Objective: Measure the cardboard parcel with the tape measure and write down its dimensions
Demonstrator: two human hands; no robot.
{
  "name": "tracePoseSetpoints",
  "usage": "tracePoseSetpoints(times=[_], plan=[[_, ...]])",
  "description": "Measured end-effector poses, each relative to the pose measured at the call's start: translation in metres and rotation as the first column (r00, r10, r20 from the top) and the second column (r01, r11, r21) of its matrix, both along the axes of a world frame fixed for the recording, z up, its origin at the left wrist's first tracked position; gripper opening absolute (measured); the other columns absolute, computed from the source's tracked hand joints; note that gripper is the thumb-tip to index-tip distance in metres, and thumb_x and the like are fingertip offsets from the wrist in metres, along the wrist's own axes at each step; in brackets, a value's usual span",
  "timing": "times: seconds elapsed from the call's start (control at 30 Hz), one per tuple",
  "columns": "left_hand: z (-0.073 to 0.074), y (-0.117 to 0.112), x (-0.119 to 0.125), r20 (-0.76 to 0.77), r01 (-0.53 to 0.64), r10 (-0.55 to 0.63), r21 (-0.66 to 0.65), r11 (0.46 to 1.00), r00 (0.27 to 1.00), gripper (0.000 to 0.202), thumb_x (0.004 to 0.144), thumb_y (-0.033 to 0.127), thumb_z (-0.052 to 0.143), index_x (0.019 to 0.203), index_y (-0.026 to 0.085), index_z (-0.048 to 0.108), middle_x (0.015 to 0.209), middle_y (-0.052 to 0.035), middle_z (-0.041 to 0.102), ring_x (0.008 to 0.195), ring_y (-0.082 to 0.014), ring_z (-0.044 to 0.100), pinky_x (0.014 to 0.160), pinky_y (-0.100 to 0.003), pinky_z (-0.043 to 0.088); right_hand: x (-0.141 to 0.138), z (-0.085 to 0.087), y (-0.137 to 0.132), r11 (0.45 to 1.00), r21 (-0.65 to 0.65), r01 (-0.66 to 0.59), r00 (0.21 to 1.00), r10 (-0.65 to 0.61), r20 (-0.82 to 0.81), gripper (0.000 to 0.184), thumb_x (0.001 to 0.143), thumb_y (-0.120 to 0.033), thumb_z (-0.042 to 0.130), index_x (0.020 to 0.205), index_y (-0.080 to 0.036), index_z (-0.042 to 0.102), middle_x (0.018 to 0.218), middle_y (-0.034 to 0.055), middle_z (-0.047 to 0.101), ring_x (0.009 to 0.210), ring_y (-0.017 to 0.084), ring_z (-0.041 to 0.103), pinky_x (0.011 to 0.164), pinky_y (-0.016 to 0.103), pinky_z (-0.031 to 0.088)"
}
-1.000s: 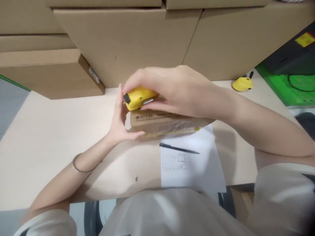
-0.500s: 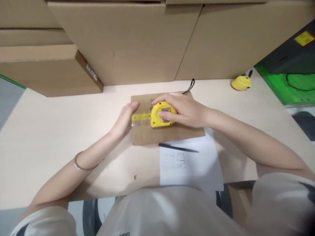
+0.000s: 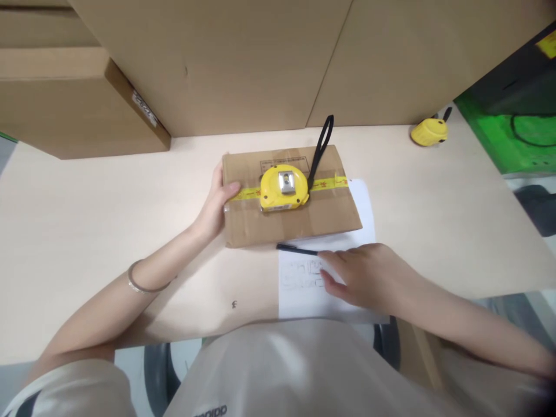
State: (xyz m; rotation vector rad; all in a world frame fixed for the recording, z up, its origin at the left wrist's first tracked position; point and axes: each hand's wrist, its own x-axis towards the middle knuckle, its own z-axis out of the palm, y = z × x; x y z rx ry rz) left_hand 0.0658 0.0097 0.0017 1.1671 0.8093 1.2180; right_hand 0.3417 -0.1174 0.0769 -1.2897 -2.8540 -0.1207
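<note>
My left hand (image 3: 217, 198) grips the left edge of a small flat cardboard box (image 3: 252, 229), thumb on top beside the yellow tape. On the box rests a yellow tape measure (image 3: 284, 188) with a silver clip and black wrist strap; tape blade shows on both sides of its case. Below, my right hand (image 3: 362, 275) reaches over a white sheet of paper (image 3: 299, 304), thumb and forefinger apart. Its forefinger meets a black pen (image 3: 297, 249), whose right end is hidden under the fingers. Sketched marks show on the paper, which lies partly under the box.
Large cardboard boxes (image 3: 243, 69) line the back of the pale table (image 3: 108, 214). Another carton (image 3: 78, 107) stands at back left. A second yellow tape measure (image 3: 429, 132) sits at back right, near a green surface (image 3: 486, 136) beyond the table.
My right hand has let go of the tape measure and moved down to the pen. The tape measure stays on the box, its strap now upright. My left hand still holds the box.
</note>
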Motion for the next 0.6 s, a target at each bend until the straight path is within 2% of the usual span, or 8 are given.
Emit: tracePoseSetpoints(times=[0.1, 0.17, 0.23, 0.3, 0.4, 0.47, 0.53, 0.6], plan=[[0.003, -0.002, 0.004, 0.039, -0.028, 0.029, -0.041, 0.999, 0.999, 0.062, 0.078, 0.044, 0.072, 0.134, 0.029, 0.049, 0.139, -0.005, 0.059, 0.136, -0.0337, 0.051, 0.115, -0.047, 0.046, 0.003, -0.03, -0.008, 0.996, 0.079, 0.041, 0.999, -0.043, 0.032, 0.015, 0.085, -0.01, 0.053, 0.077, -0.017, 0.063, 0.05, -0.0012, 0.059, 0.041, 0.014, 0.05, 0.047, 0.03, 0.021], [0.003, -0.004, 0.007, 0.063, -0.048, 0.052, -0.073, 0.996, 0.997, 0.057, 0.077, 0.042, 0.072, 0.129, 0.027, 0.052, 0.134, -0.0052, 0.062, 0.133, -0.0337, 0.054, 0.112, -0.049, 0.048, 0.006, -0.04, -0.007, 0.993, 0.109, 0.037, 0.999, -0.04, 0.024, 0.019, 0.085, -0.003, 0.051, 0.078, -0.016, 0.064, 0.049, -0.0011, 0.056, 0.042, 0.013, 0.049, 0.046, 0.03, 0.023], [0.002, -0.004, 0.01, 0.104, -0.08, 0.091, -0.102, 0.991, 0.99, 0.055, 0.075, 0.042, 0.072, 0.124, 0.026, 0.054, 0.129, -0.0042, 0.064, 0.129, -0.0336, 0.057, 0.11, -0.049, 0.049, 0.01, -0.042, -0.006, 0.993, 0.116, 0.027, 1.0, -0.026, -0.009, 0.023, 0.086, -0.001, 0.051, 0.073, -0.017, 0.061, 0.051, -0.0009, 0.056, 0.046, 0.013, 0.05, 0.046, 0.03, 0.026], [0.0, -0.004, 0.011, 0.14, -0.094, 0.111, -0.123, 0.988, 0.984, 0.054, 0.073, 0.043, 0.072, 0.121, 0.027, 0.055, 0.124, -0.0024, 0.067, 0.126, -0.0334, 0.058, 0.107, -0.05, 0.051, 0.017, -0.04, -0.008, 0.992, 0.126, 0.021, 0.998, -0.013, -0.066, 0.025, 0.089, -0.005, 0.05, 0.069, -0.018, 0.058, 0.054, -0.0004, 0.057, 0.049, 0.013, 0.052, 0.046, 0.03, 0.031], [-0.003, -0.003, 0.011, 0.119, -0.061, 0.075, -0.121, 0.991, 0.99, 0.049, 0.076, 0.043, 0.067, 0.121, 0.03, 0.053, 0.125, 0.0008, 0.066, 0.127, -0.0324, 0.056, 0.107, -0.048, 0.049, 0.026, -0.037, -0.019, 0.992, 0.113, 0.064, 0.983, -0.043, -0.179, 0.024, 0.091, -0.008, 0.048, 0.072, -0.019, 0.059, 0.059, -0.0004, 0.06, 0.05, 0.012, 0.055, 0.048, 0.027, 0.041], [-0.004, -0.002, 0.009, 0.085, -0.053, 0.061, -0.097, 0.994, 0.995, 0.047, 0.079, 0.043, 0.063, 0.122, 0.03, 0.051, 0.127, 0.0023, 0.064, 0.127, -0.0311, 0.055, 0.106, -0.047, 0.047, 0.03, -0.042, -0.03, 0.987, 0.093, 0.127, 0.962, -0.1, -0.255, 0.019, 0.094, -0.009, 0.048, 0.087, -0.018, 0.064, 0.074, 0.0038, 0.07, 0.061, 0.015, 0.065, 0.056, 0.029, 0.053], [-0.004, -0.003, 0.009, 0.084, -0.066, 0.074, -0.099, 0.993, 0.994, 0.047, 0.079, 0.042, 0.062, 0.123, 0.029, 0.05, 0.126, 0.0021, 0.064, 0.126, -0.0305, 0.055, 0.105, -0.046, 0.047, 0.03, -0.052, -0.039, 0.981, 0.064, 0.181, 0.94, -0.154, -0.303, 0.018, 0.097, -0.015, 0.049, 0.103, -0.017, 0.066, 0.104, 0.0129, 0.075, 0.09, 0.024, 0.074, 0.071, 0.038, 0.063], [-0.003, -0.003, 0.009, 0.098, -0.07, 0.083, -0.133, 0.989, 0.992, 0.05, 0.077, 0.041, 0.064, 0.123, 0.029, 0.049, 0.125, 0.001, 0.064, 0.126, -0.0311, 0.055, 0.105, -0.046, 0.047, 0.029, -0.066, -0.044, 0.977, 0.035, 0.21, 0.928, -0.188, -0.323, 0.019, 0.099, -0.02, 0.048, 0.106, -0.016, 0.065, 0.131, 0.0187, 0.067, 0.12, 0.032, 0.067, 0.089, 0.049, 0.063]])
